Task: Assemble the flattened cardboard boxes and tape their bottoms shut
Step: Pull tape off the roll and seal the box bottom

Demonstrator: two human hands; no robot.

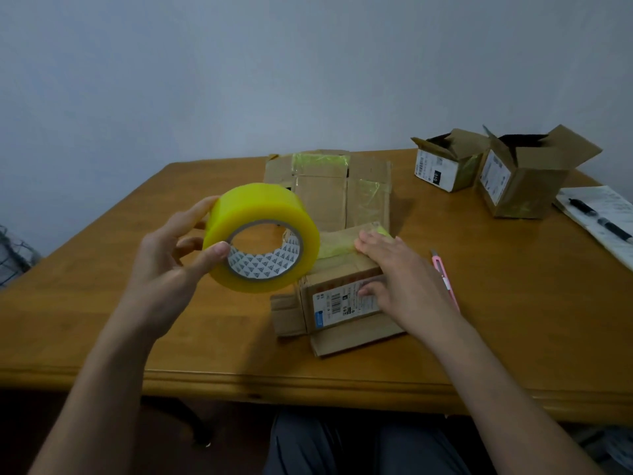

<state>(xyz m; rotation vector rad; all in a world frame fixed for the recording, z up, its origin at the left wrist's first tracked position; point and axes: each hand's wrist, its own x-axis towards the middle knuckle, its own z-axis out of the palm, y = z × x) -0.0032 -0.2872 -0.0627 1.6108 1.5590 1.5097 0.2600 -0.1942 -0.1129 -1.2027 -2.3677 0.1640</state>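
Yellow tape roll (262, 237) held raised in left hand (171, 258); right hand (400, 272) seemingly flat, fingers spread, on box (342, 286).

I see my left hand (164, 258) gripping the yellow tape roll (262, 236) mid-frame, my right hand (397, 272) flat on the cardboard box (337, 289).

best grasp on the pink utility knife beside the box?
Pinch the slim pink utility knife across its narrow body at mid-length, coming from above. It lies flat on the wooden table, right of the right hand, its long sides exposed; the blade end points away, so stay behind it.
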